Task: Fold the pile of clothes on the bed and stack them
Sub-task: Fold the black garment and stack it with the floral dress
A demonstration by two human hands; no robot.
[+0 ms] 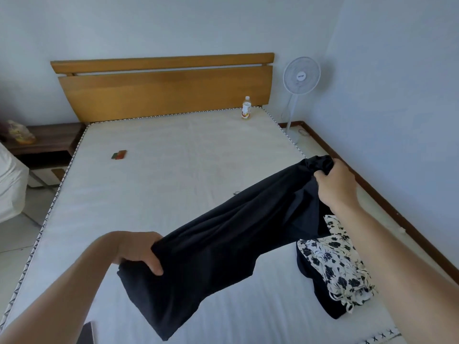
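Over the bed: we hold a black cloth (223, 244) up in the air above the bed (161, 182), stretched between our two hands.
Left hand: our left hand (139, 252) is curled tight around the near end of the black cloth, with the thumb on top.
Right hand: our right hand (335, 184) grips the far end, and the cloth is bunched up in our fingers.
Pile: a flower-print cloth (337, 266) lies on a dark cloth (320, 296) on the bed, near its right edge, under our right arm.
Bottle: a bottle (246, 108) stands on the bed's far right corner, by the wooden headboard (161, 88).
Small thing: a little red and green thing (119, 154) lies on the bed's left side.
Fan: a white fan (301, 76) stands on the floor to the right of the bed.
Side table: a dark side table (47, 140) sits left of the bed.
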